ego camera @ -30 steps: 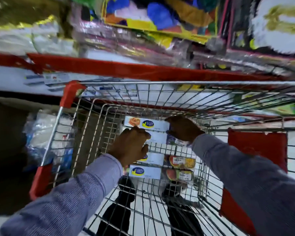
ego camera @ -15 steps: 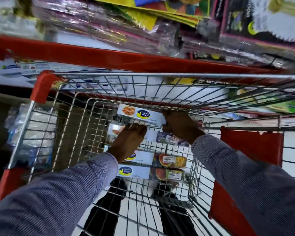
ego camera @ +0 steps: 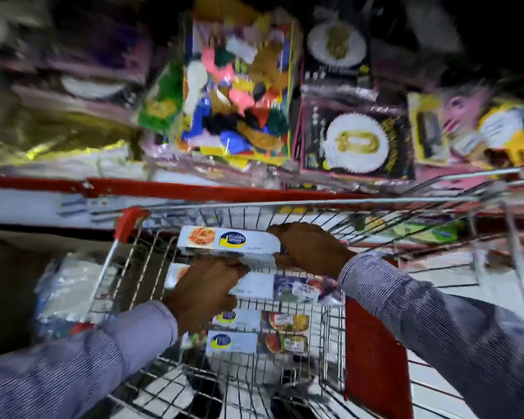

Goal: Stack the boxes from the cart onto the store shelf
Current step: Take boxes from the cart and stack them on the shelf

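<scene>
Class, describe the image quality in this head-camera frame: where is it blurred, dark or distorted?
Head view: motion blur smears the shelf goods; top corners fall dark; wide-angle bends the cart rim; sharpest is the lifted box held by the left hand and right hand.

A long white box (ego camera: 229, 244) with a blue-yellow logo lies level, raised above three like boxes (ego camera: 256, 331) in the wire cart (ego camera: 330, 343).
</scene>
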The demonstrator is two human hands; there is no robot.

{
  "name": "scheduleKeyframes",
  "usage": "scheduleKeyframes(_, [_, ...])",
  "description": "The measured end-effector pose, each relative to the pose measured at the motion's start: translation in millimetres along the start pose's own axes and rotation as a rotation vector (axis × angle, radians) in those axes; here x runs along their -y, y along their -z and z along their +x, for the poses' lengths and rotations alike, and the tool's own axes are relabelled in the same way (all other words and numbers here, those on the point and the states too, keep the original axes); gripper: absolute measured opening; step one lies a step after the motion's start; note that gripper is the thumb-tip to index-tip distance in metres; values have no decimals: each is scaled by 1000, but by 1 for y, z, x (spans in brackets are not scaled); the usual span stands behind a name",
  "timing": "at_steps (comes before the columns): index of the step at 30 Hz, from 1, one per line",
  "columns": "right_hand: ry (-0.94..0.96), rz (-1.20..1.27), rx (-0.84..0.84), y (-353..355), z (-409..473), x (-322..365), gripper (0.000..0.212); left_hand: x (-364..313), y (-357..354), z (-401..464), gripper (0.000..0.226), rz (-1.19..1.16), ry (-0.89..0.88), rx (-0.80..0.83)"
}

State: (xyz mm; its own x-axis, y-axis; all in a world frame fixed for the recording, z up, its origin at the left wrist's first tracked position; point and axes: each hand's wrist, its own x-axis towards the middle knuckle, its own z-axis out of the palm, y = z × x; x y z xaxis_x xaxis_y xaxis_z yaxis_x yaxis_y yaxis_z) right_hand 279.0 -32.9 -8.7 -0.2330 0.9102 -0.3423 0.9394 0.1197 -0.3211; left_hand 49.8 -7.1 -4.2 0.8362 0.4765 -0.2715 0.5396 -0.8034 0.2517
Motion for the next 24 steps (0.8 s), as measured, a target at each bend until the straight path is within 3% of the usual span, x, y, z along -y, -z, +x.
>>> scheduleKeyframes(3, [85, -43, -70, 66, -24, 23, 43, -12, 75, -31, 62, -6, 18, -71])
scheduleKeyframes(6, [120, -93, -130, 142, -47, 48, 43, -25, 151, -58, 72, -11, 4, -242])
scheduleKeyframes(13, [145, -148, -376, 312, -109, 94, 36, -57, 308, -85, 62, 174, 37, -444])
scheduleKeyframes(18, [123, -222, -515, 390, -126, 109, 36, -65, 375, -81, 65, 160, 11, -532])
scheduleKeyframes(24, [90, -231, -599, 439, -93, 89, 20, -64, 424, -53, 60, 128, 17, -594])
